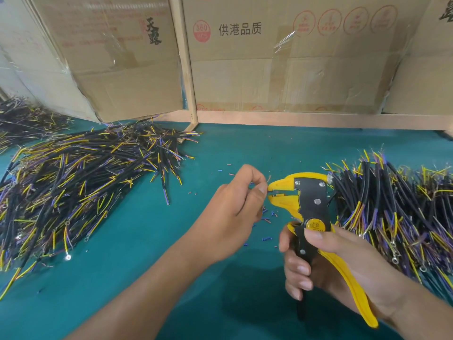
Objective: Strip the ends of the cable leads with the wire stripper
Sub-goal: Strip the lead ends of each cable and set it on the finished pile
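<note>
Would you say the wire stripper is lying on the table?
No, the right hand grips the wire stripper by its handles above the table.

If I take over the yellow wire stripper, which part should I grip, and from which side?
Grip the two long handles, coming from the right, as the right hand does now. The wire stripper has its jaws pointing left towards the left hand, so leave that end free.

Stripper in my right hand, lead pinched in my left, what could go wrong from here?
1. The left hand's fingertips sit right at the stripper's yellow jaws; squeezing could nip them.
2. The lead shows only a short end; it may slip from the pinch.
3. Insulation scraps on the mat could mix into the piles.
</note>
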A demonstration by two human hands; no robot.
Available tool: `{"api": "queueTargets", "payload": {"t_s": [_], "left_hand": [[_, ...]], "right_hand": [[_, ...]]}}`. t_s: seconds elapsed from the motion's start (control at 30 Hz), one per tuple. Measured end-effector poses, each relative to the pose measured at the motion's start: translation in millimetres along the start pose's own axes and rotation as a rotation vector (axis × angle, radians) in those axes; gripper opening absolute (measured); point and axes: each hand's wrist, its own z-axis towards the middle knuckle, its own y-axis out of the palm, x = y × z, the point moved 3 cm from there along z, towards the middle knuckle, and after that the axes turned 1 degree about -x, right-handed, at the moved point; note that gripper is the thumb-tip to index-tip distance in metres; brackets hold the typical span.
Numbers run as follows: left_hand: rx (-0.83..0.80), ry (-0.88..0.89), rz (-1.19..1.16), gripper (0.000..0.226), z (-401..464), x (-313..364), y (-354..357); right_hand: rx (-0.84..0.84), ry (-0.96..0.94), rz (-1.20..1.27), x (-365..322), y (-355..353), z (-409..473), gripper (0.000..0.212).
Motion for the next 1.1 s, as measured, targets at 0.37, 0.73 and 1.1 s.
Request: {"api": "queueTargets", "payload": {"t_s": [0.37,0.73,1.1], "left_hand": [[-0.001,0.005,-0.051,0.015,-2.7,1.4,7.1],[-0.008,0.118,0.082,0.013,0.1,-3.9,0.0],[0.210,0.031,-0.095,0.009,13.0,-23.7,-49.2]], "right_hand": [[-0.081,0.054,0.292,-0.9,16.7,7.9,0.050],[-0.048,0.045,0.254,-9.5,13.0,6.7,0.052],[-0.073,-0.169,0.442,-27.2,-17.2,11.8,0.041]]}}
